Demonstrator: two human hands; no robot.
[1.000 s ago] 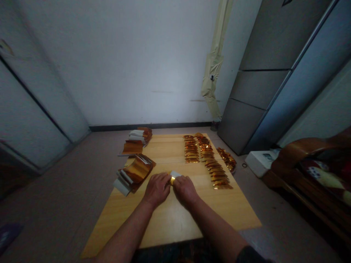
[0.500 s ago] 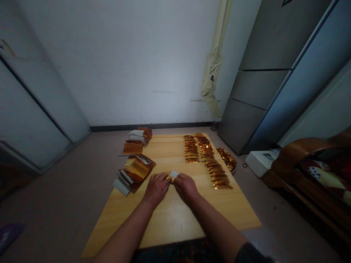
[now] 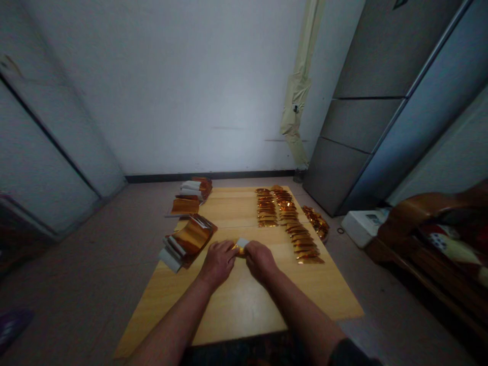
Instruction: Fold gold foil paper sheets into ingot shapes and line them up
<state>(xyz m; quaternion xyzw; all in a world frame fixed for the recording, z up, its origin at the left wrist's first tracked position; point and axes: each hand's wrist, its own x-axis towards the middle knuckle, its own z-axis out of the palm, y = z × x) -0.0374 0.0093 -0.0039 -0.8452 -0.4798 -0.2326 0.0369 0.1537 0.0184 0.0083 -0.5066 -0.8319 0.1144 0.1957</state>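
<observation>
Between my two hands, over the wooden table (image 3: 244, 305), is a small sheet of gold foil paper (image 3: 241, 247), partly folded, with a pale whitish side showing at its top. My left hand (image 3: 218, 262) grips its left part with closed fingers. The right part is pinched by my right hand (image 3: 260, 259). My fingers cover most of the sheet. To the left lies a loose stack of gold foil sheets (image 3: 193, 236) with pale backs. Rows of folded gold foil pieces (image 3: 303, 241) overlap along the right side of the table.
Another stack of foil sheets (image 3: 185, 205) sits at the far left corner. Beyond the right edge, a container of gold pieces (image 3: 316, 223) stands low. A grey refrigerator (image 3: 343, 147), a white box (image 3: 361, 227) and a carved wooden seat (image 3: 419, 239) are farther right.
My right hand has shifted very slightly to the right, and more of the gold surface shows between my hands. The stacks and rows stay as they were.
</observation>
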